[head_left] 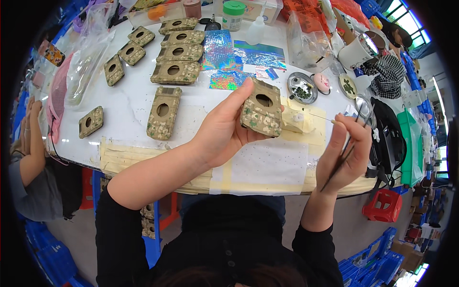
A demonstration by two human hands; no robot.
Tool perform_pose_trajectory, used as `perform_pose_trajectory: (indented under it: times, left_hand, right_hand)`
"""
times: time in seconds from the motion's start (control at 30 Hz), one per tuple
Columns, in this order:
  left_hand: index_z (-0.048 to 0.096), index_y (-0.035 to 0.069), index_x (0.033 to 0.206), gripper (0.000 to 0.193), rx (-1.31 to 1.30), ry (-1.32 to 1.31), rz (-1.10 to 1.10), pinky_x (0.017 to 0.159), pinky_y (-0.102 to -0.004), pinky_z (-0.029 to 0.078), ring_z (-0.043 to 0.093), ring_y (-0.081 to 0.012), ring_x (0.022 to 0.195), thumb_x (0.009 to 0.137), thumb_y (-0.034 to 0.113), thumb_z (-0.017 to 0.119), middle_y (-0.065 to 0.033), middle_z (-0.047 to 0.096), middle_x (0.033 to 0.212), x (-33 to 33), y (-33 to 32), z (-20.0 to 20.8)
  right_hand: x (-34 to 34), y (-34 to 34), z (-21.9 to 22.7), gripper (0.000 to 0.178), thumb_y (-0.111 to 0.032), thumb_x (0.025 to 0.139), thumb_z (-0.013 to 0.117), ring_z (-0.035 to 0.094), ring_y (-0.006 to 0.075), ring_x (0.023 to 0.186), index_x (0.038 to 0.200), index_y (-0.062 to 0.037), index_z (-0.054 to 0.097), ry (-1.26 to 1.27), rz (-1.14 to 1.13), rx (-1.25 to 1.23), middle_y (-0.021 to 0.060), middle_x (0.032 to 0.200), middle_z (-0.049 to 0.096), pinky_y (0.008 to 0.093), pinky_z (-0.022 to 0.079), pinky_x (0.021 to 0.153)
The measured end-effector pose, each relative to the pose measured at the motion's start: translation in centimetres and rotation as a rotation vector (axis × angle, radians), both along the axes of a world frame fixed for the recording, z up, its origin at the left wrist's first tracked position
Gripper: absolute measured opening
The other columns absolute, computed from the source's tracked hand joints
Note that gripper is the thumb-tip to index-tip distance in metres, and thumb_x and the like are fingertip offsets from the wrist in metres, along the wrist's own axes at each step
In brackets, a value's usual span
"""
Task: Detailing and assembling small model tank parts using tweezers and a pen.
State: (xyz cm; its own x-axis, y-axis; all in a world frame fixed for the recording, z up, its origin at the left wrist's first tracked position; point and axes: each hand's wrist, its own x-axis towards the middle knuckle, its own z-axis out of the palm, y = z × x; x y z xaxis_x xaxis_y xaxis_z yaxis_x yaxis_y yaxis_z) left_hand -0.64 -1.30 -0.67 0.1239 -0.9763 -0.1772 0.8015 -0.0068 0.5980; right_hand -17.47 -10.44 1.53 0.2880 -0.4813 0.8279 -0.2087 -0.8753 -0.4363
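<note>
My left hand [222,119] is closed around a camouflage-patterned model tank hull [262,112] with a round hole in its top, tilted up above the table. To its right, my right hand [346,150] pinches a thin needle-like tool [321,117] between thumb and forefinger. Dark tweezers [345,155] also lie across that palm. The needle's tip points at a small white lump [298,117] on a yellow taped block [299,125], and I cannot tell whether they touch. Another camouflage hull [164,112] rests on the table left of my left hand.
More hulls [178,51] lie at the back left, beside shiny holographic sheets [217,48]. Round tins [302,88] with small dark green bits, a green-lidded jar [233,15] and a squeeze bottle [256,28] stand farther back. Another person's arm [31,138] is at far left; a black bag [389,138] sits right.
</note>
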Motion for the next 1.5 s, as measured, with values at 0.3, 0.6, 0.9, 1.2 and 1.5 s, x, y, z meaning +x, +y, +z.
perform_pose_trajectory:
  times: [0.3,0.6,0.9,1.2,1.5]
  left_hand:
    - [0.047,0.007,0.122,0.050,0.030,0.007,-0.006,0.075,-0.0308,0.055,0.064,-0.0195,0.088,0.096,0.048,0.035,-0.0124,0.060,0.112,-0.2,0.0,0.0]
    - [0.049,0.007,0.120,0.049,-0.001,-0.006,-0.014,0.077,-0.0321,0.056,0.064,-0.0172,0.091,0.096,0.048,0.036,-0.0077,0.061,0.108,-0.2,0.1,-0.1]
    - [0.049,0.007,0.120,0.048,0.014,-0.017,-0.007,0.079,-0.0321,0.056,0.063,-0.0158,0.094,0.096,0.047,0.036,-0.0065,0.061,0.108,-0.2,0.2,0.2]
    - [0.048,0.007,0.120,0.048,0.010,-0.014,-0.002,0.077,-0.0305,0.056,0.063,-0.0156,0.094,0.096,0.047,0.035,-0.0068,0.060,0.108,-0.2,0.1,0.1]
    - [0.048,0.007,0.121,0.048,0.012,-0.006,-0.001,0.077,-0.0317,0.055,0.063,-0.0185,0.091,0.096,0.046,0.036,-0.0104,0.060,0.110,-0.2,0.2,0.1]
  right_hand:
    - [2.7,1.1,0.1,0.006,-0.003,0.088,0.057,0.050,0.0141,0.072,0.091,0.0007,0.053,-0.124,0.443,0.237,0.0098,0.083,0.061,0.0235,0.040,0.067]
    - [3.5,1.0,-0.6,0.006,-0.005,0.088,0.059,0.044,0.0112,0.064,0.088,-0.0012,0.054,-0.120,0.459,0.281,0.0069,0.078,0.061,0.0221,0.036,0.059]
    - [3.6,1.1,-0.6,0.006,-0.003,0.085,0.062,0.040,0.0099,0.061,0.086,-0.0016,0.057,-0.105,0.426,0.267,0.0043,0.072,0.056,0.0215,0.032,0.055]
    - [3.7,1.0,-0.5,0.007,-0.004,0.084,0.064,0.039,0.0097,0.060,0.084,-0.0018,0.057,-0.106,0.414,0.249,0.0036,0.070,0.055,0.0216,0.031,0.054]
    - [3.3,1.0,-0.3,0.007,-0.006,0.090,0.056,0.050,0.0105,0.065,0.088,0.0000,0.052,-0.148,0.443,0.335,0.0066,0.076,0.056,0.0214,0.040,0.058]
